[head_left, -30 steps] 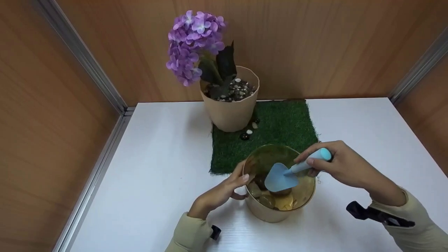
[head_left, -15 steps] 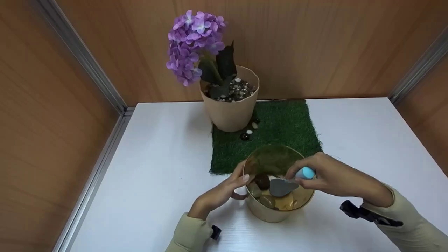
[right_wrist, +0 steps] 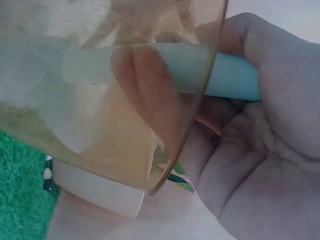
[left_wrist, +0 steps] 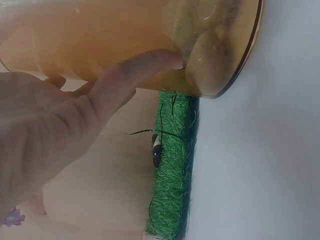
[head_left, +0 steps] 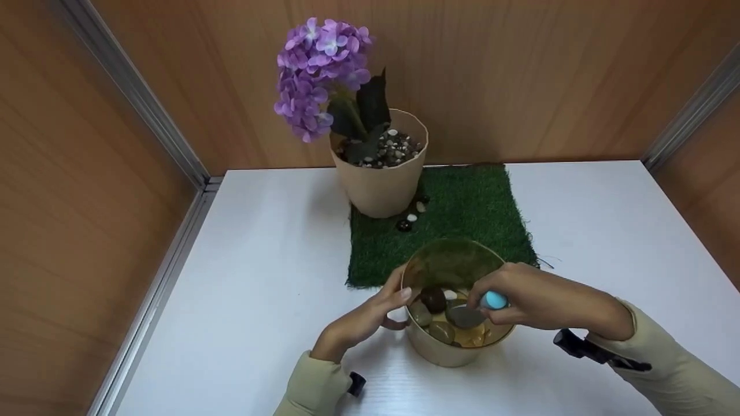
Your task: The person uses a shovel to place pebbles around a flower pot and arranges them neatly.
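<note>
A see-through amber container (head_left: pixel 439 353) stands on the white table with several large stones (head_left: pixel 433 299) inside. Its left side is held by my left hand (head_left: pixel 370 309); in the left wrist view that hand (left_wrist: pixel 75 112) lies curved along the outer wall. Over the right part of the rim, my right hand (head_left: pixel 537 294) grips the pale blue handle of a small trowel (head_left: pixel 494 300). The trowel's blade is down among the stones, partly hidden by fingers. Through the amber wall, the right wrist view shows fingers round the handle (right_wrist: pixel 235 77).
Behind the container lies a green artificial grass mat (head_left: pixel 474 202). A beige pot (head_left: pixel 381 188) with a purple flower (head_left: pixel 324 69) stands on its back left part. Several small pebbles (head_left: pixel 411 218) lie beside the pot. Wood-grain panels (head_left: pixel 520 75) enclose the table (head_left: pixel 260 260).
My right hand has moved down and left, lowering the trowel from above the container until its blade is among the stones. The left hand and the container have stayed put.
</note>
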A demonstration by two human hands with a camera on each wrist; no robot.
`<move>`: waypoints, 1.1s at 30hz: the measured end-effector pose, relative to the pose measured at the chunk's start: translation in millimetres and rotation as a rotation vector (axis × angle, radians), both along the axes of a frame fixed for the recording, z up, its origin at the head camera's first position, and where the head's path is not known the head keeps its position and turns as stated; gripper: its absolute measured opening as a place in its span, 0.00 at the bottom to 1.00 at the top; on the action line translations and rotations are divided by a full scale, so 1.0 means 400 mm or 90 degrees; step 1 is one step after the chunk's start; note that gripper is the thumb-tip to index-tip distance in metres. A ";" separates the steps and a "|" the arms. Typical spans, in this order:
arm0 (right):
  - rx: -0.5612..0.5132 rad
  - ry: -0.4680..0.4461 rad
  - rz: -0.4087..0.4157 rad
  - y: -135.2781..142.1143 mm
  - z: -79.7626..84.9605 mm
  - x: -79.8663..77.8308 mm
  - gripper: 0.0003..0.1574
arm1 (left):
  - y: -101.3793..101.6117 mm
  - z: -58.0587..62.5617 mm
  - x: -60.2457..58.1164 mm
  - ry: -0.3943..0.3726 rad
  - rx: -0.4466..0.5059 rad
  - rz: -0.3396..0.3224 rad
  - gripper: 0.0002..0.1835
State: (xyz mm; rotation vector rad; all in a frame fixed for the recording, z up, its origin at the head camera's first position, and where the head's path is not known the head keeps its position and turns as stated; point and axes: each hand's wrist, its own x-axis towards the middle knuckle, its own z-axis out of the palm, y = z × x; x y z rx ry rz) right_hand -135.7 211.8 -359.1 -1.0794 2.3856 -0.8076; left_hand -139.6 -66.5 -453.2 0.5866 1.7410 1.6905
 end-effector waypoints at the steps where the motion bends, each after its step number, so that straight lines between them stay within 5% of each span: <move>1: 0.002 0.000 0.004 -0.001 0.000 -0.001 0.18 | 0.000 0.000 0.000 -0.001 0.000 0.001 0.30; 11: 0.004 -0.024 0.026 0.002 0.006 -0.002 0.21 | 0.003 -0.001 0.000 -0.020 0.000 0.003 0.31; 25: -0.007 -0.052 0.090 0.002 0.004 -0.015 0.20 | 0.001 -0.004 0.004 0.014 -0.004 0.003 0.31; 33: -0.076 -0.053 0.055 0.004 0.000 -0.019 0.15 | 0.000 -0.004 0.002 0.009 -0.005 0.002 0.30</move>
